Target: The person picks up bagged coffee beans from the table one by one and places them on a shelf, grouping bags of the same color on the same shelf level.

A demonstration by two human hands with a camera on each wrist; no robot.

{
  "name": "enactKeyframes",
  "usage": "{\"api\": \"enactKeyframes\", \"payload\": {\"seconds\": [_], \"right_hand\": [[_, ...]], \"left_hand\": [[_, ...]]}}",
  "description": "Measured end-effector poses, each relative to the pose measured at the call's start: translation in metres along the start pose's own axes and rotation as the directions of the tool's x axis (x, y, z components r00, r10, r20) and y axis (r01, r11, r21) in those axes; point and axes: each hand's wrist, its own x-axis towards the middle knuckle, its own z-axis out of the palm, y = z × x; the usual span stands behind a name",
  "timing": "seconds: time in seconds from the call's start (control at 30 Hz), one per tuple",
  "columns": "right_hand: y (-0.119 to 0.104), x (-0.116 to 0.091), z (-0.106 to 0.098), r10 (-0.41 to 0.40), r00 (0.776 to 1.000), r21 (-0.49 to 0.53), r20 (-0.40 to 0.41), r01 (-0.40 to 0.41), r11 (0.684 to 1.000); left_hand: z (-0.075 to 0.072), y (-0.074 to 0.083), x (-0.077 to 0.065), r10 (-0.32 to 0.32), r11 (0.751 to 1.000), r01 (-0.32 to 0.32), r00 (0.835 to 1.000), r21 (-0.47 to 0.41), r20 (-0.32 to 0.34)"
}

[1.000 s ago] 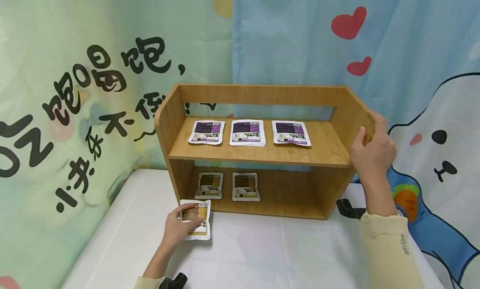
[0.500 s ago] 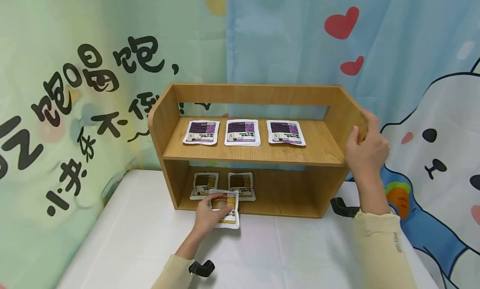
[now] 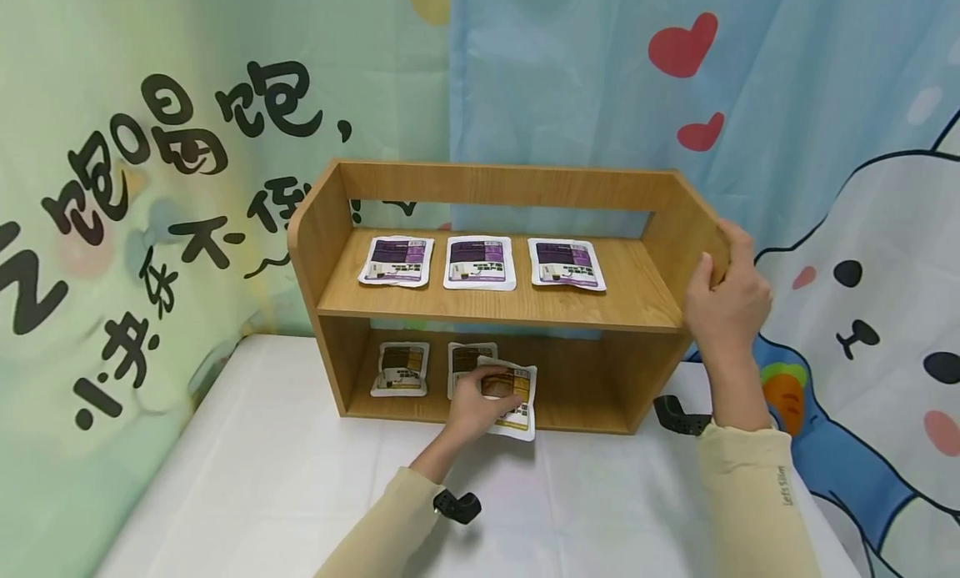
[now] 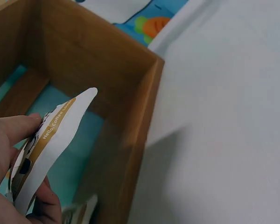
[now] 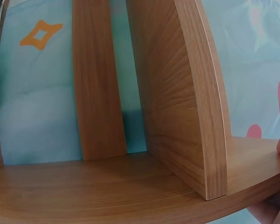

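Note:
Between thumb and fingers, my left hand (image 3: 472, 407) pinches a white coffee packet (image 3: 522, 407) with a brown and gold label. It is tilted at the front of the shelf's lower level, partly covering a similar packet (image 3: 463, 359) lying there. "Hello, Coffee" is legible along the edge of the held packet (image 4: 60, 128) in the left wrist view. Another brown-labelled packet (image 3: 400, 369) lies further left on that level. My right hand (image 3: 727, 303) grips the right side panel of the wooden shelf (image 3: 502, 313), with the thumb toward the front.
Three purple-labelled packets, left (image 3: 397, 261), middle (image 3: 480, 263) and right (image 3: 567, 263), lie in a row on the upper level. The shelf stands on a white-covered table (image 3: 247, 478). Printed curtains (image 3: 555, 86) hang behind it.
My left hand has carried the coffee packet rightward and slightly up, from the shelf's front left corner past the two lower packets. The right hand keeps its grip on the side panel.

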Motion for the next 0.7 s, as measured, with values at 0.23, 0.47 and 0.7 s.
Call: {"api": "enactKeyframes", "payload": {"seconds": [0.23, 0.47, 0.7], "right_hand": [[-0.001, -0.001, 0.0, 0.0, 1.0, 0.002, 0.0, 0.0, 1.0], [-0.001, 0.002, -0.004, 0.031, 0.999, -0.017, 0.024, -0.031, 0.999], [-0.002, 0.0, -0.003, 0.052, 0.997, -0.009, 0.062, -0.052, 0.999]], "left_hand": [[0.029, 0.018, 0.017, 0.03, 1.0, -0.03, 0.999, -0.007, -0.02], [0.057, 0.029, 0.036, 0.026, 0.998, -0.029, 0.998, -0.054, -0.058], [0.071, 0.03, 0.049, -0.02, 1.0, 0.02, 0.997, -0.008, -0.079]]}}
